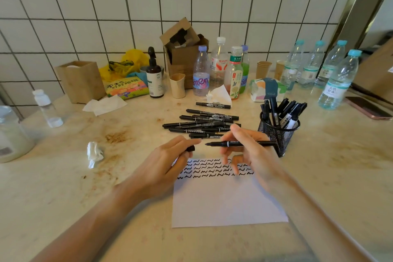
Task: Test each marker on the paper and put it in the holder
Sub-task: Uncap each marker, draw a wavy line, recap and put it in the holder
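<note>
My right hand (246, 151) is in the middle of the frame, just above the paper (227, 200). My fingers are curled around a black marker (240, 144). The marker lies flat and its bare tip points to the left. My left hand (168, 164) is just beside it, a bit to the left. Its thumb and fingers pinch the black cap (190, 148). The cap is off the marker, with a small gap between the cap and the tip.

The paper is white and lies on the counter (63, 187) under my hands. It has rows of black squiggles (212, 170) along its top part.

A pile of black markers (202, 122) lies on the counter just above my hands. The black mesh holder (278, 136) stands to the right of the pile, close to my right hand. More markers stick up out of it.

Bottles (201, 72) stand in a row at the back by the tiled wall (85, 6).
</note>
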